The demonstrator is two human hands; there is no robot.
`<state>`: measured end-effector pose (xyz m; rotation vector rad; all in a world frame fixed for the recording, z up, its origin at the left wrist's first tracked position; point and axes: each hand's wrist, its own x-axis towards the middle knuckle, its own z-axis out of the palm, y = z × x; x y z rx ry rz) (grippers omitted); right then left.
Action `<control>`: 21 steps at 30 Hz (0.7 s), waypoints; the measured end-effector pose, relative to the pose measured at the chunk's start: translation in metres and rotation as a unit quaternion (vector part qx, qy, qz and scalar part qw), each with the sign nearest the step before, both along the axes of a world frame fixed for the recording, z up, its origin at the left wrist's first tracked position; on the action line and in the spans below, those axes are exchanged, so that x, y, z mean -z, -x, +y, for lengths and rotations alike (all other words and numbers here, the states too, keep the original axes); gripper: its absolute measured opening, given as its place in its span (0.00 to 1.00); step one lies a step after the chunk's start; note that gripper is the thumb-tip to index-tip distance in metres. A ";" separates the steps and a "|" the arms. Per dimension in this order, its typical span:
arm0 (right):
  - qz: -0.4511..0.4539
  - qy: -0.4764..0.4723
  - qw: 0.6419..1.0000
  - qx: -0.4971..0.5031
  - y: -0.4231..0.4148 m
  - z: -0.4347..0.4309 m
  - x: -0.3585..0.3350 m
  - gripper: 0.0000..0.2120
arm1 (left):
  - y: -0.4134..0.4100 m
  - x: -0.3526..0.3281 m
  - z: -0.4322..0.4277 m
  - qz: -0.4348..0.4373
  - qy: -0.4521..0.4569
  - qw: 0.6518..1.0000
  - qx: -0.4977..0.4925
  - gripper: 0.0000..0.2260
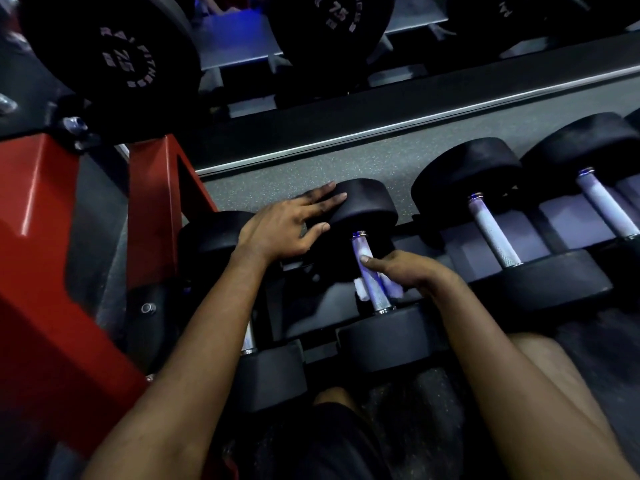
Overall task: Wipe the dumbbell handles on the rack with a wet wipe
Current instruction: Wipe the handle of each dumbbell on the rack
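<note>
**Desk:** What sat closest to your lens?

**Operator:** The black shorts (pixel 332 445) at the bottom edge, with a bare knee (pixel 540 368) beside them. From there I saw the left forearm (pixel 180 375) and the right forearm (pixel 502 358) reaching away from me to the rack (pixel 318 306).

**Desk:** Where was the wipe?

**Operator:** The wipe (pixel 363 292) was wrapped around the handle (pixel 381 299) of the second dumbbell (pixel 384 341) from the left on the low shelf. It was white and bunched. One end stuck out on the left of the bar and a bit showed under the palm on the right.

**Desk:** And the hands?

**Operator:** The right hand (pixel 405 271) gripped the wipe against that handle, thumb laid across the top of the bar. I could not see its other fingers, which were hidden below. The left hand (pixel 287 226) lay flat with fingers straight and spread, resting on the far weight (pixel 363 206) of the same dumbbell.

**Desk:** Anything around it?

**Operator:** A smaller dumbbell (pixel 214 233) lay just to the left, partly under the left forearm, next to the red frame (pixel 52 271). To the right a bigger dumbbell (pixel 491 233) showed a bare metal bar. On the upper shelf I read "75" on a large weight (pixel 114 64). Speckled grey floor (pixel 346 168) showed behind the low shelf.
</note>
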<state>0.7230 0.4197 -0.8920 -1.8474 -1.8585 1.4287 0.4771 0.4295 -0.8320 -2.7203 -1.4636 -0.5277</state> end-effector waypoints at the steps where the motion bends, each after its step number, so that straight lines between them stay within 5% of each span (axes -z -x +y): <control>1: 0.084 0.003 0.996 0.022 0.001 -0.001 0.003 0.16 | 0.000 0.000 0.000 -0.002 0.002 1.000 -0.002 0.26; 4: 0.262 0.045 0.961 0.073 0.005 -0.001 0.014 0.12 | 0.000 -0.002 -0.001 0.001 0.006 1.000 0.004 0.26; 10: 0.057 0.078 0.994 0.044 -0.006 -0.003 0.012 0.25 | 0.000 -0.001 -0.001 0.010 0.003 1.000 0.002 0.26; 13: 0.075 0.045 0.994 0.058 -0.006 -0.004 0.014 0.26 | 0.000 -0.001 -0.001 0.012 0.003 1.000 -0.002 0.27; 17: 0.204 0.083 0.975 0.041 -0.005 -0.005 0.016 0.14 | -0.001 -0.002 -0.002 0.005 0.004 1.000 -0.001 0.26; 21: 0.129 0.082 0.987 0.044 -0.007 -0.011 0.004 0.22 | -0.002 -0.003 -0.002 0.004 0.007 1.000 -0.001 0.26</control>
